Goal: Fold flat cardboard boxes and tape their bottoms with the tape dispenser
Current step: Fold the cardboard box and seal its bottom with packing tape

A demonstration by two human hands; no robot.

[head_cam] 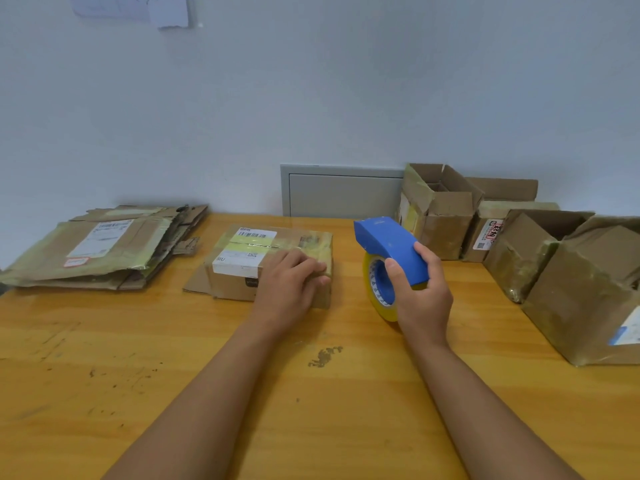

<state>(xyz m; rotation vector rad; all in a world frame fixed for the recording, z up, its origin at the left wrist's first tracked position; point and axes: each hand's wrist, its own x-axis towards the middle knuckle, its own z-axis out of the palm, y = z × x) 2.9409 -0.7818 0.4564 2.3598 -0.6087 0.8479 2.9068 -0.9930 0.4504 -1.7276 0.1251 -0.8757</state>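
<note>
A small folded cardboard box (pixel 242 251) with a white label and yellowish tape stands in the middle of the wooden table (pixel 138 358). My left hand (pixel 289 282) lies on the box's near right corner, fingers loosely bent over its top edge. To the right of the box, my right hand (pixel 420 296) grips a blue tape dispenser (pixel 388 244) with a roll of yellow-edged tape, held just above the table. A stack of flat cardboard boxes (pixel 100 251) lies at the far left.
Several assembled open-topped boxes (pixel 440 216) stand along the right side, the nearest and largest (pixel 585 299) at the right edge. A grey wall panel (pixel 339 192) sits behind the table. A dark stain (pixel 323 356) marks the wood between my forearms.
</note>
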